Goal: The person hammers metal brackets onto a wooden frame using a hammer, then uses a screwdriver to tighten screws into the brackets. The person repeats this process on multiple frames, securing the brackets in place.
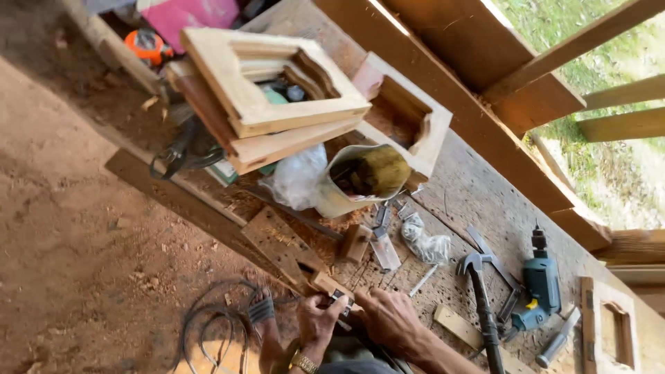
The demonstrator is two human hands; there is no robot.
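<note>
hammer (483, 291) handle cut btm edge | item under fingers (325, 308) hidden

Hands: two, left hand (317, 320) and right hand (389, 318), at 6 o'clock
Wooden frames: four, a stack of two (267, 86) at 12 o'clock, one (405, 111) beside it, one (609, 325) at 4 o'clock
Hammers: one (478, 277)
Electric drills: one (540, 284)
Plastic bags: two (298, 176), (426, 242)
</note>
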